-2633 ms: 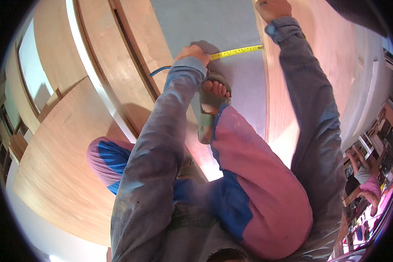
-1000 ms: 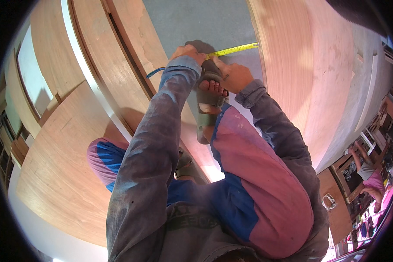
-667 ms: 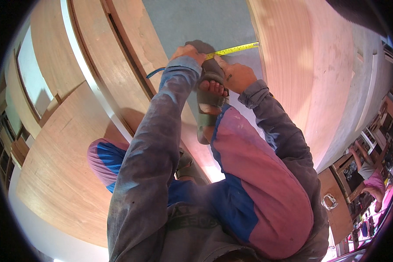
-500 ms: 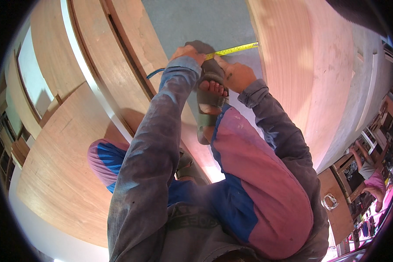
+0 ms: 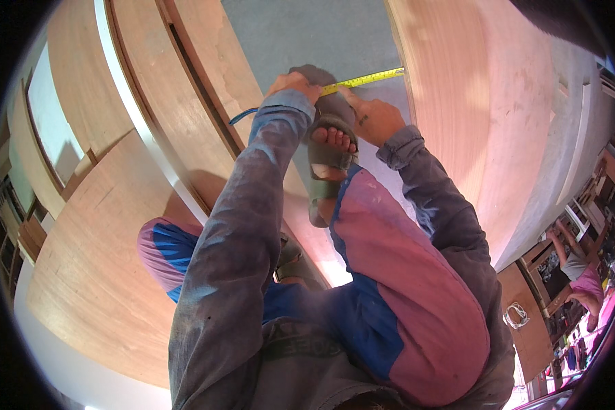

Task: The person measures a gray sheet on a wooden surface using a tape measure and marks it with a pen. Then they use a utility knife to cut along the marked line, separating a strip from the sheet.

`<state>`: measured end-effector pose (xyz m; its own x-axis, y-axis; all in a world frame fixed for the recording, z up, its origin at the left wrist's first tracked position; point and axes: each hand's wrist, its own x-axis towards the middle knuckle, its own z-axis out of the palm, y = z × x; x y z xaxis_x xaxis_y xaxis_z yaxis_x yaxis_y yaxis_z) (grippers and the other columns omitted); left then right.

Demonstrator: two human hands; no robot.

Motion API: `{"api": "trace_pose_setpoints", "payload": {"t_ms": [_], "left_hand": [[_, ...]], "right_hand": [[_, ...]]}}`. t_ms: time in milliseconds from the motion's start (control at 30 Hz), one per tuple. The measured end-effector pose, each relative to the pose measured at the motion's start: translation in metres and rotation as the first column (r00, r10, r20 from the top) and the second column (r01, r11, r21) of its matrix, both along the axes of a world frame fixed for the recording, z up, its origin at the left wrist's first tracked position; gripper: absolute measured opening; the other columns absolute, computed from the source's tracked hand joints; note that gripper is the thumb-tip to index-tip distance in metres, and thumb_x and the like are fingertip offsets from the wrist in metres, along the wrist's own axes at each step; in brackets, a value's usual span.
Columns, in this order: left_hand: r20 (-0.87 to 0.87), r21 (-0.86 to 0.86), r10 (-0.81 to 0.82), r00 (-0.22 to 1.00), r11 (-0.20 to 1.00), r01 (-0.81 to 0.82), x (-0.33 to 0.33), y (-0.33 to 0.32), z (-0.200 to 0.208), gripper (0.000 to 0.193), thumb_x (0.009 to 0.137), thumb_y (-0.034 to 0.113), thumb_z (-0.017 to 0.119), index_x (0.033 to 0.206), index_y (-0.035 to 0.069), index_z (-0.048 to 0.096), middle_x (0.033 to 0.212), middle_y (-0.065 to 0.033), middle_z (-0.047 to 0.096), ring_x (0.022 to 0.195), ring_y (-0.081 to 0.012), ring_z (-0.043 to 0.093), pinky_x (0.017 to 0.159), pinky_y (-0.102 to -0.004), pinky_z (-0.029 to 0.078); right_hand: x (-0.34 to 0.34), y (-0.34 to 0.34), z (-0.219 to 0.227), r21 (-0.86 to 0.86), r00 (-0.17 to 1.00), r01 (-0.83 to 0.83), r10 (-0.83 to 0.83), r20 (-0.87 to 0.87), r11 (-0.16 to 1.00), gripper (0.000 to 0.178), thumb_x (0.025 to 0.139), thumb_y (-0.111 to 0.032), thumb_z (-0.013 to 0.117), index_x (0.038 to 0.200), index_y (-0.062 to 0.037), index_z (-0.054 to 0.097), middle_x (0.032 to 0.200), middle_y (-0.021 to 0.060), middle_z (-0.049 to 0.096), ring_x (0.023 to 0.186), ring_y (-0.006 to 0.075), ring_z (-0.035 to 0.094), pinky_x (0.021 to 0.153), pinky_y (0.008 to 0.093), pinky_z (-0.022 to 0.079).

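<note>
A yellow tape measure [image 5: 370,77] is stretched across a grey strip of surface, its far end at the edge of a wooden panel [image 5: 444,102] on the right. My left hand [image 5: 292,83] is closed around the tape measure's near end, whose case is hidden. A blue strap [image 5: 242,115] pokes out beside that wrist. My right hand [image 5: 376,119] is closed, its fingertips at the lower edge of the blade; the thumb is hidden. Between my forearms is my sandalled foot [image 5: 331,154], toes just below the tape.
Long wooden boards [image 5: 154,61] with a dark gap run along the left, beside a large rounded plywood sheet [image 5: 102,260]. A coil of white cord [image 5: 516,315] lies on a brown board at the right. Another person [image 5: 581,273] is at the far right near stacked timber.
My right hand has shifted very slightly right and its fingertips sit a little lower against the blade. The left hand and tape have hardly moved.
</note>
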<state>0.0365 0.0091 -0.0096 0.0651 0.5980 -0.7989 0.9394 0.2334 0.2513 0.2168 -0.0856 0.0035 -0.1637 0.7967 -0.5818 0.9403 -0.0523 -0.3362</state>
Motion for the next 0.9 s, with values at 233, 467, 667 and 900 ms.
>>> {"api": "trace_pose_setpoints", "payload": {"t_ms": [233, 467, 667, 900], "left_hand": [[-0.012, 0.015, -0.007, 1.0, 1.0, 0.007, 0.001, 0.0, -0.002, 0.047, 0.087, 0.045, 0.068, 0.115, 0.007, 0.072, 0.117, -0.0202, 0.069, 0.11, -0.0365, 0.066, 0.094, -0.0435, 0.054], [-0.011, -0.026, -0.057, 0.998, 0.998, 0.057, 0.001, 0.003, 0.001, 0.047, 0.088, 0.047, 0.068, 0.114, 0.008, 0.072, 0.116, -0.0194, 0.069, 0.11, -0.0368, 0.066, 0.093, -0.0438, 0.054], [-0.009, 0.026, -0.114, 0.993, 0.993, 0.114, 0.007, -0.002, 0.008, 0.061, 0.087, 0.058, 0.063, 0.11, 0.002, 0.071, 0.113, -0.0237, 0.068, 0.108, -0.0385, 0.066, 0.091, -0.0448, 0.053], [-0.004, 0.047, -0.192, 0.981, 0.98, 0.192, 0.035, 0.002, 0.007, 0.061, 0.088, 0.058, 0.061, 0.111, 0.002, 0.071, 0.113, -0.0228, 0.069, 0.107, -0.0383, 0.066, 0.09, -0.0437, 0.054]], "right_hand": [[0.005, -0.004, -0.003, 0.005, 1.0, 0.021, -0.021, 0.015, 1.0, 0.064, 0.086, -0.018, 0.057, 0.149, -0.0255, 0.044, 0.082, 0.0207, 0.069, 0.075, 0.0399, 0.069, 0.065, 0.0518, 0.054], [0.008, 0.003, 0.0, 0.011, 0.999, -0.04, 0.041, -0.012, 0.999, 0.063, 0.087, -0.016, 0.056, 0.148, -0.0195, 0.044, 0.09, 0.0202, 0.071, 0.082, 0.0397, 0.069, 0.07, 0.0523, 0.053], [0.005, 0.007, 0.008, -0.025, 0.995, -0.088, 0.089, 0.04, 0.996, 0.061, 0.088, -0.017, 0.054, 0.148, -0.0126, 0.043, 0.093, 0.0183, 0.072, 0.089, 0.0364, 0.069, 0.077, 0.05, 0.053], [0.003, 0.01, 0.005, -0.034, 0.994, -0.102, 0.103, 0.034, 0.994, 0.064, 0.089, -0.017, 0.053, 0.151, -0.0178, 0.041, 0.088, 0.0186, 0.072, 0.083, 0.0367, 0.07, 0.073, 0.0503, 0.054]]}}
